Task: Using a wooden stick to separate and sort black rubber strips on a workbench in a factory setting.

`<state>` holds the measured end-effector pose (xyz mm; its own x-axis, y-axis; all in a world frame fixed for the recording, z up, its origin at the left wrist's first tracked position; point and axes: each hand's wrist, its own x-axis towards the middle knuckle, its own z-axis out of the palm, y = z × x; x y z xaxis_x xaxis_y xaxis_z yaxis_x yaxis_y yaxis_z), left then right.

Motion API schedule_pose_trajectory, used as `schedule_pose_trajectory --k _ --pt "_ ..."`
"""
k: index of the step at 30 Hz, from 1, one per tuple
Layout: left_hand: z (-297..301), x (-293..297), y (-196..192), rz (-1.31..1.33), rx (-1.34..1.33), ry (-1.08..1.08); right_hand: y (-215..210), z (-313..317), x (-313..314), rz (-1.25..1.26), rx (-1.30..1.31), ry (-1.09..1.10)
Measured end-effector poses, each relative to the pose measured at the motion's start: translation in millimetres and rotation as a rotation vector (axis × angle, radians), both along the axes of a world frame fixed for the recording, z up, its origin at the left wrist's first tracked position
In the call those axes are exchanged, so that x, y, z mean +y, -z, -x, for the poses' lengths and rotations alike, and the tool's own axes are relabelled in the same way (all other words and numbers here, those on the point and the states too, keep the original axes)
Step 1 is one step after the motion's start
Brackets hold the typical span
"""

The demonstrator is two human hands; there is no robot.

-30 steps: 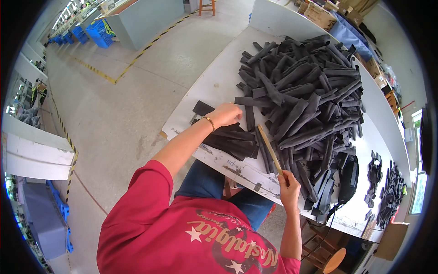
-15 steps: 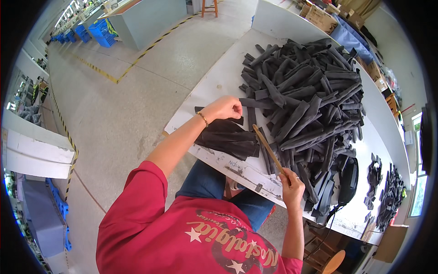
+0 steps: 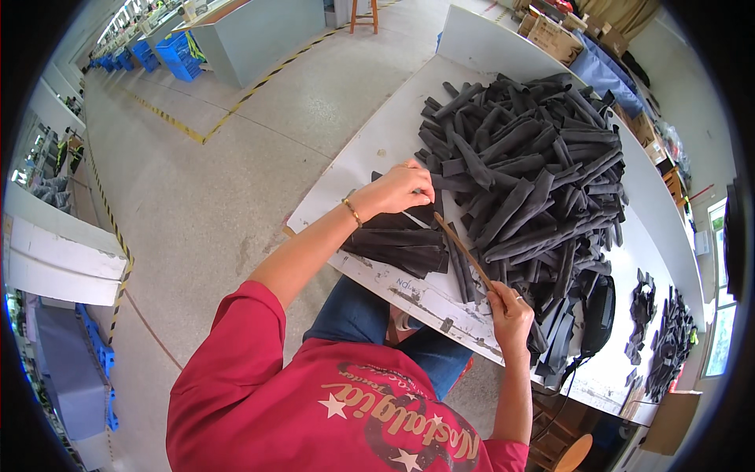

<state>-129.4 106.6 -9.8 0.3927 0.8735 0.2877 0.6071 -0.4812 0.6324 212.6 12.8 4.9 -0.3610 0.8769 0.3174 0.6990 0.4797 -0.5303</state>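
My left hand (image 3: pixel 409 189) is closed, its thumb and fingers pinching a dark fabric strip (image 3: pixel 423 214) at the edge of the big heap. In my right hand (image 3: pixel 511 316) is a thin wooden stick (image 3: pixel 465 253), gripped at its near end. The far tip of the stick touches or nearly touches the strip beneath my left fingers; I cannot tell which. Below my left wrist lies a flat stack of dark strips (image 3: pixel 397 250). The large heap of dark grey fabric tubes (image 3: pixel 535 169) rises just beyond both hands.
The white table (image 3: pixel 393 126) has a raised back panel (image 3: pixel 503 39). A black bag-like thing with a cord (image 3: pixel 600 315) sits at the heap's right, near smaller dark piles (image 3: pixel 670 342). Under the table's right end is a wooden stool (image 3: pixel 572 455). Blue crates (image 3: pixel 179 57) stand far left.
My left hand has shifted a little to the right, and a dark strip now shows under its fingers. My right hand and the stick have moved slightly, the stick's tip staying near the left hand.
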Motion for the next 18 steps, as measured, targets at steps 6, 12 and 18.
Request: schedule_pose_trajectory --k 6,12,18 --pt "-12 -7 -6 -0.057 -0.010 0.031 0 11 -2 0.050 -0.013 -0.004" --pt "-93 -59 -6 -0.332 -0.037 0.181 32 61 1 0.180 0.299 -0.004" --pt "-67 -83 -15 0.167 -1.334 -0.331 64 74 -21 0.547 0.579 0.075"
